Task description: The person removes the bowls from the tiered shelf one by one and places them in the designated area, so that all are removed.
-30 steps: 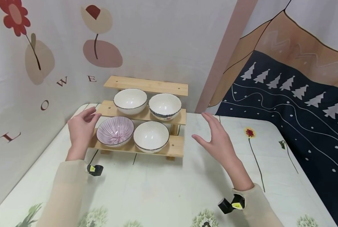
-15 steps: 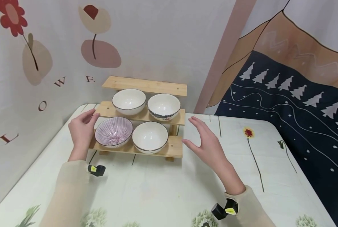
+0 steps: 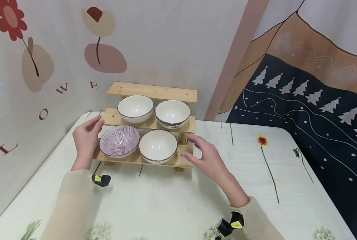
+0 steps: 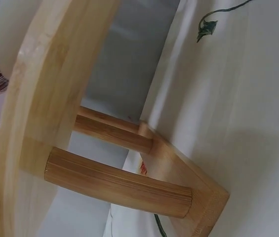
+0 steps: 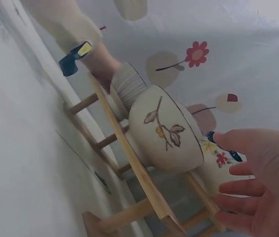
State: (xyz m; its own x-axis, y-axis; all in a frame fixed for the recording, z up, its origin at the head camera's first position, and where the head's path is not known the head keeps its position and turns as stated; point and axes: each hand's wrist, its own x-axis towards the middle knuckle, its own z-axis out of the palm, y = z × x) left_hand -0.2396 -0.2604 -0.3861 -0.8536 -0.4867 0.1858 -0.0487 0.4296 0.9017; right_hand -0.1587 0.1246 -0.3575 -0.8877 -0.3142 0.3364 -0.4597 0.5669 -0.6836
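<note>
A three-tier wooden rack [image 3: 182, 161] holds several bowls. On its lowest shelf sit a purple-striped bowl [image 3: 119, 141] at left and a white bowl [image 3: 158, 146] at right; the right wrist view shows a leafy branch on a bowl's outside [image 5: 164, 129]. Two more white bowls, one at left [image 3: 135, 109] and one at right [image 3: 172, 114], stand on the middle shelf. My left hand [image 3: 86, 138] holds the rack's left end, thumb and fingers at the middle shelf's corner. By the rack's right end, my right hand [image 3: 208, 158] has thumb and fingers spread, holding nothing.
The top shelf [image 3: 151, 91] lies behind the bowls, close to the printed curtain [image 3: 172, 43]. A flower-printed cloth [image 3: 163, 196] covers the table. A dark curtain with trees [image 3: 301, 110] borders the right side.
My right hand has moved left from the bare cloth to the rack's right end, beside the lower white bowl. My left hand stays at the rack's left end; the bowls stay put.
</note>
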